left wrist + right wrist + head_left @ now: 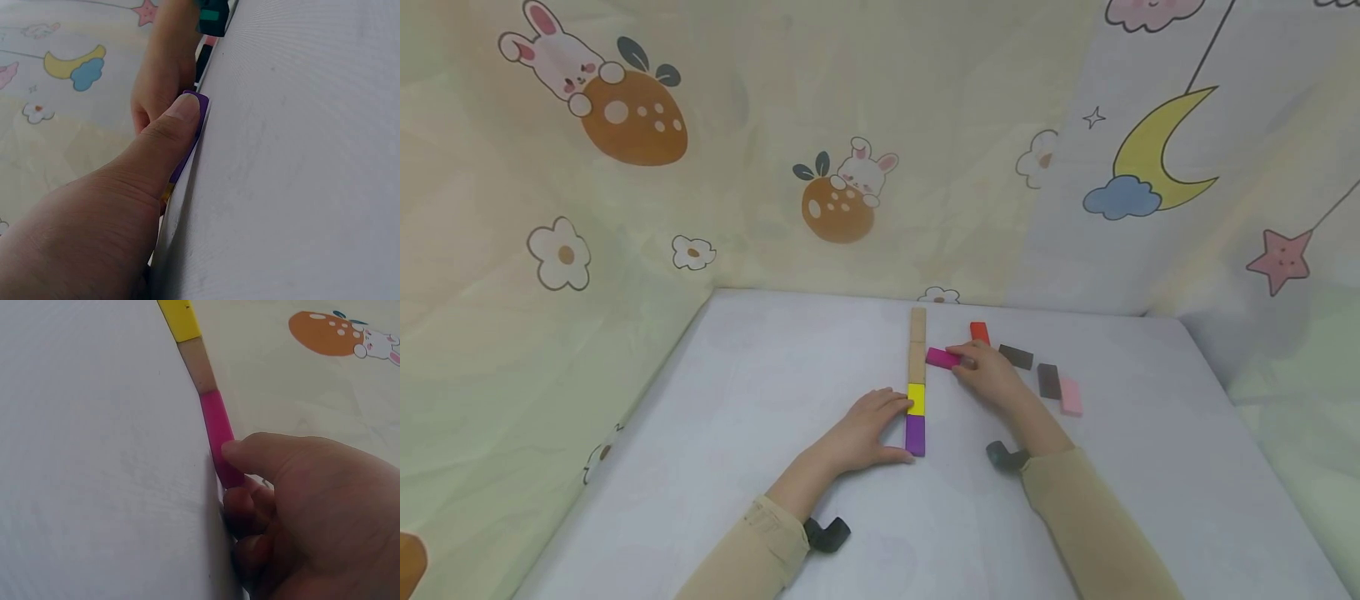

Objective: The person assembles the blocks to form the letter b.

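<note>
While your hands sit this close to the row, note these:
Risk: nudging the magenta block (pixel 943 358) sideways could knock the line of blocks (pixel 917 382) crooked.
Left hand (pixel 868 433): fingers flat against the purple block (pixel 914 435), steadying it.
Right hand (pixel 988 373): pinching the magenta block, just beside the row.
Magenta axis: lying flat, long axis crosswise, pointing at the row.
Row axis: running away from you.

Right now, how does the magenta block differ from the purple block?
The magenta block lies crosswise, its end against the line's side; the purple block lies lengthwise as the line's near end. The right hand pinches the magenta block; the left hand rests beside the purple block, thumb at its end. Both lie flat on the table and look the same shape.
</note>
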`<state>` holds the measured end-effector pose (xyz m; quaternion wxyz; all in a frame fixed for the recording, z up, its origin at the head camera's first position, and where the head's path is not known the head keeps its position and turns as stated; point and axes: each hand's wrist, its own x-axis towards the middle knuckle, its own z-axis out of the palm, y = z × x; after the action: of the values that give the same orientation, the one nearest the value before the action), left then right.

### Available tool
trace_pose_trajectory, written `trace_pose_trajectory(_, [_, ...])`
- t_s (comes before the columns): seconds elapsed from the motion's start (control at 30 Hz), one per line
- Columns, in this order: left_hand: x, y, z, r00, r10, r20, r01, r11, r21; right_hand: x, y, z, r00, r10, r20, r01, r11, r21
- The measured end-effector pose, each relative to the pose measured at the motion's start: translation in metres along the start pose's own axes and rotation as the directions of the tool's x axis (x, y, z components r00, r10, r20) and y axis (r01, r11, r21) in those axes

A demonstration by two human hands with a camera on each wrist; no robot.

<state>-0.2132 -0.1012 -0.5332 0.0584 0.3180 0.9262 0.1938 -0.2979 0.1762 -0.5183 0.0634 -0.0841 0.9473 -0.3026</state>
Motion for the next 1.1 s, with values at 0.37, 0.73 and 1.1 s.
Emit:
trace_pose_trajectory(0.37, [-0.001,0.001,-0.001,1.0,0.001,0.001,-0.001,1.0,-0.007,-0.002,0.01,-0.001,0.973,0.148,-0.175,-0.113,0.974,0.198])
trace_pose_trajectory(0.73, [-0.001,0.001,-0.001,1.0,0.008,0.005,-0.008,1.0,-0.009,-0.005,0.012,-0.004,0.961,0.137,-0.241,-0.115,0.988,0.103])
trace_pose_trajectory(1.1, [-0.001,0.0,0.0,1.0,0.004,0.003,-0.004,1.0,-0.006,-0.021,0.017,-0.004,0.952,-0.001,-0.307,0.003,1.0,0.004])
